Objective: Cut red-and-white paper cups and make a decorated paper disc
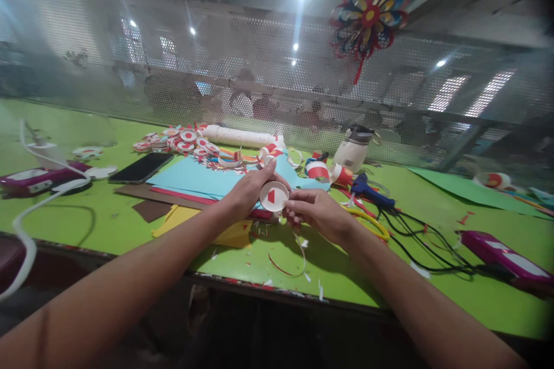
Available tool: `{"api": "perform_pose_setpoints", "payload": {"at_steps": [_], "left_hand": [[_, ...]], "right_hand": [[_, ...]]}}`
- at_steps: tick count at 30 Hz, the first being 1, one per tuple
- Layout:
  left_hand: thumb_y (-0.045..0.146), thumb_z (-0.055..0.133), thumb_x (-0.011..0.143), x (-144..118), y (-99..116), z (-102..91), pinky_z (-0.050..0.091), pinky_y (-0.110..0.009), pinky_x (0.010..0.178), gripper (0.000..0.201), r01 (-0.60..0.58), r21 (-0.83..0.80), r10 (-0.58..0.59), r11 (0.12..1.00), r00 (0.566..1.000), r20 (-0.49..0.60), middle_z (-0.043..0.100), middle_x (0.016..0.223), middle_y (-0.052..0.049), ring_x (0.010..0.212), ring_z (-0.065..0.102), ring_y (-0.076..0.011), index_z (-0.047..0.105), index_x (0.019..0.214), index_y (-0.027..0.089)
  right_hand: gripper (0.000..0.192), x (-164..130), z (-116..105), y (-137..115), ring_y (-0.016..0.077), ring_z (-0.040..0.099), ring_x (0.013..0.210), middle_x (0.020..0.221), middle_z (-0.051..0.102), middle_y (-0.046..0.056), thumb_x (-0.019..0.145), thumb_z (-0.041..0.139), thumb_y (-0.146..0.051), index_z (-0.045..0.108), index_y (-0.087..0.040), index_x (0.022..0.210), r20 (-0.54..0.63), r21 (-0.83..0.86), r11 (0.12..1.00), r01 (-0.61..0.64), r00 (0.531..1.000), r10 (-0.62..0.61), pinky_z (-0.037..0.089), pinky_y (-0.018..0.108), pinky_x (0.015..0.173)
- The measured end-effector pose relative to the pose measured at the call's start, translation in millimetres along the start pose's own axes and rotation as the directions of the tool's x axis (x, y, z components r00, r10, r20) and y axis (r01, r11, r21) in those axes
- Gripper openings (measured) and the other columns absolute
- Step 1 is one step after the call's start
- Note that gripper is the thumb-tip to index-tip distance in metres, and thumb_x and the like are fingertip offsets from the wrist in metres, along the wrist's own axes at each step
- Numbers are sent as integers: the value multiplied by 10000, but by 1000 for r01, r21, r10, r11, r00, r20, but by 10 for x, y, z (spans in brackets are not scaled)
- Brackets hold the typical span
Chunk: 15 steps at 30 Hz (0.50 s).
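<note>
My left hand (250, 189) holds a round white paper disc (274, 196) with a red triangle on it, above the green table (130, 219). My right hand (318, 213) pinches the disc's lower right edge, fingers closed on a thin paper strip. A loose red-and-white paper strip (289, 268) curls on the table just below the hands. Coloured paper sheets, light blue (203, 179) on top, lie under the left hand.
A pile of finished red-white discs (182, 141) and a white roll (242, 136) sit at the back. A black phone (141, 167) lies left. A blue glue gun (367, 189), yellow scissors (372, 222) and black cables lie right. A paper flower (370, 11) hangs on the mesh.
</note>
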<state>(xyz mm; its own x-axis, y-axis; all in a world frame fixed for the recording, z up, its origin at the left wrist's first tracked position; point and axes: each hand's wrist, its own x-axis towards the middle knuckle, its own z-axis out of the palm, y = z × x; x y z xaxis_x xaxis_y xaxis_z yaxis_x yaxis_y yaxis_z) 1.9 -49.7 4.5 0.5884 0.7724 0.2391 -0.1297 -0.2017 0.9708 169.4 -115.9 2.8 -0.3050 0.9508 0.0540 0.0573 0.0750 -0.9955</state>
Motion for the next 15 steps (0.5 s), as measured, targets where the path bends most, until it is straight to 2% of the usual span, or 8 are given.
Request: {"api": "perform_pose_setpoints", "payload": {"at_steps": [7,15], "left_hand": [[382,606,774,15,3,18,445,-306,607,314,67,-238,-45,969,994,97,682,728,-112,603,600,-174,685,834,84],[282,692,709,28,-19,-8,441,-306,707,220,79,-270,-66,960,996,57,684,827,-99,719,610,-161,697,838,104]], "right_hand": [[143,20,-87,26,107,555,574,687,618,28,763,692,-280,663,-143,788,-32,141,990,18,999,-14,418,256,541],[206,66,-188,19,101,545,577,695,635,43,716,731,-321,694,-136,796,-160,148,988,49,987,-25,428,252,553]]}}
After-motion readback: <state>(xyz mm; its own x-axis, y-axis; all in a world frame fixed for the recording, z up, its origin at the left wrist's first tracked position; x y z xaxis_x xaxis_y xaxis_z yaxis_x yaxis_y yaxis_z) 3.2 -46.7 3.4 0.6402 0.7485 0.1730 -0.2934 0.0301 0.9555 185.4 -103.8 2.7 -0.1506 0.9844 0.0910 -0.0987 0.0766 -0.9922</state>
